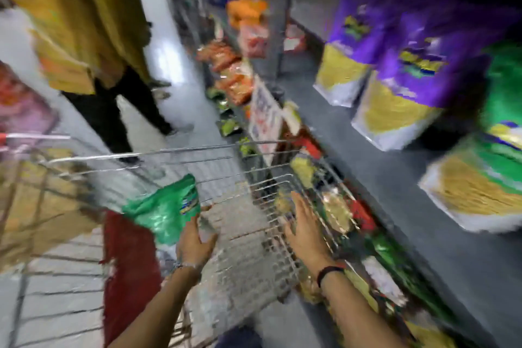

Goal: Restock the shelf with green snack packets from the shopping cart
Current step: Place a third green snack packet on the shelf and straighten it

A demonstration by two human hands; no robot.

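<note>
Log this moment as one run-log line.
left hand: holding green packet over cart | right hand: open, empty | shelf: partly stocked

Heavy motion blur smears the whole frame; no edge is sharp. Bright overhead light glares off the pale floor [166,65]. The shelf [395,178] reads darker. Wide-angle distortion bends lines near the borders.
</note>
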